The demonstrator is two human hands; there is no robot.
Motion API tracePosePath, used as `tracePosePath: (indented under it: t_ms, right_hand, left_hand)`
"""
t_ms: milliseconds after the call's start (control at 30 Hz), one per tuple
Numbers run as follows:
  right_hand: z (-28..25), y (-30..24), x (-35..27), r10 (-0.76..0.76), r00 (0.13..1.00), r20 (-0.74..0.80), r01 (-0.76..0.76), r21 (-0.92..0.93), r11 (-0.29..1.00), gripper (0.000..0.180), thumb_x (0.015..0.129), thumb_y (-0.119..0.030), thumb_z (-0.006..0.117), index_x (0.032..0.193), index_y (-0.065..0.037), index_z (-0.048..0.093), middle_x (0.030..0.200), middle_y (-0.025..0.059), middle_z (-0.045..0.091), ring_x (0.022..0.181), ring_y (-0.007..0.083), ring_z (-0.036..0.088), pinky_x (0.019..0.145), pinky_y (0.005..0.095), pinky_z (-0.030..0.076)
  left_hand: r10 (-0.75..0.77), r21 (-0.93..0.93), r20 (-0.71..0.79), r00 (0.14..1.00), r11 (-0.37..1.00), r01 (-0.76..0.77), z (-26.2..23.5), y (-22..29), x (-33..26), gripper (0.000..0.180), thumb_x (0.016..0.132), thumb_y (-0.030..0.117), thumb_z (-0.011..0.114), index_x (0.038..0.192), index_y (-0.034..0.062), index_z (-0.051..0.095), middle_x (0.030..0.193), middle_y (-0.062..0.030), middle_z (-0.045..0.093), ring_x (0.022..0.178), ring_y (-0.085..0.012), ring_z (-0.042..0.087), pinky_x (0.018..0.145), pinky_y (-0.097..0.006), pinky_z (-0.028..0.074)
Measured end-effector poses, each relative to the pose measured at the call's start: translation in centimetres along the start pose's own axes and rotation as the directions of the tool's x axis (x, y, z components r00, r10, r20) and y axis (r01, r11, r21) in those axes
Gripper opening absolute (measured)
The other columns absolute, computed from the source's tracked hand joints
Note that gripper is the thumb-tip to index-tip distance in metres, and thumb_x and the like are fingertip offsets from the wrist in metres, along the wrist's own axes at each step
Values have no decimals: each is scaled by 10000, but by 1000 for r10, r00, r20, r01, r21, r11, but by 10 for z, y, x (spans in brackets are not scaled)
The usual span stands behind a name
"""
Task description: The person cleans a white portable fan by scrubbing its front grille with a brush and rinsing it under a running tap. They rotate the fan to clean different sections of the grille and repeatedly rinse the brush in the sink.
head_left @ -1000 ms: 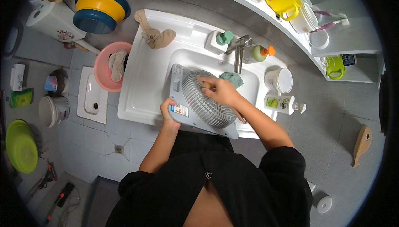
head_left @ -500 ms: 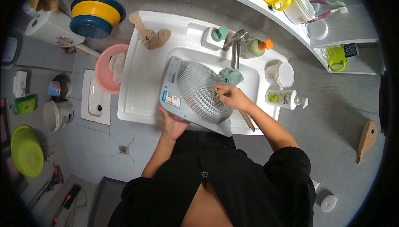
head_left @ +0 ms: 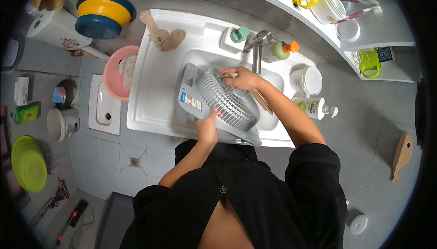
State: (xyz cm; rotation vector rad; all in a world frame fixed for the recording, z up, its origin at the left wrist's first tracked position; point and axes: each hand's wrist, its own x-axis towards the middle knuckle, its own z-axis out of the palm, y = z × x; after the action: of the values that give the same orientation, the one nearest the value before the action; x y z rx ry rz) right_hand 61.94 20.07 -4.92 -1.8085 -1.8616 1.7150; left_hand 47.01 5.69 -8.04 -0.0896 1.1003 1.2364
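A grey plastic fan cover with a domed grille and a label on its flat border lies tilted over the white sink. My left hand grips its near edge, with fingertips on the grille bars. My right hand is closed above the far side of the grille around a slim tool with a brown wooden handle. That handle sticks out below my right wrist; the tool's working end is hidden by my fingers and the grille.
Around the white sink stand a steel faucet, two pump bottles, a white tub and a lying pump bottle. Beige cloth rests on the far left rim. A pink basin is at left; a shelf overhangs at right.
My right hand has moved up and left across the grille with the tool. My left hand has shifted right and up onto the bars. The fan cover has tipped, and the green cloth is now hidden.
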Motion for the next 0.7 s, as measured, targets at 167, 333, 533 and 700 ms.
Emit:
tracePosePath:
  t_ms: [167,333,533,700]
  right_hand:
    - [2,2,-69,-120,992,27,119,43,992,462,790,-169,632,1243,-141,544,830,41,639,729,111,583,722,253,474]
    - [-1,35,-111,-171,985,16,172,-114,979,476,842,-115,606,1301,-166,488,878,22,613,761,65,532,723,229,463]
    - [14,33,-95,-235,962,-141,251,103,963,458,854,-81,584,1298,-143,488,892,6,584,772,57,506,722,221,445]
    - [14,10,-81,-388,918,-81,395,102,913,478,842,-81,597,1301,-139,481,968,26,594,799,77,517,729,227,446]
  left_hand:
    - [-41,-9,-16,999,999,41,-9,-1,29,399,777,-98,566,1146,-59,418,993,-116,542,769,-192,583,677,-313,510]
    - [-102,74,101,990,993,95,3,31,19,309,819,-20,554,1111,-67,463,970,-119,537,822,-212,568,755,-346,510]
    - [98,80,344,934,988,-133,1,5,-14,403,821,12,591,1175,-61,411,1129,-129,509,954,-212,566,802,-338,504]
    - [54,49,140,989,997,-62,15,8,0,399,793,-7,622,1144,-28,434,1031,-111,527,842,-193,584,689,-302,525]
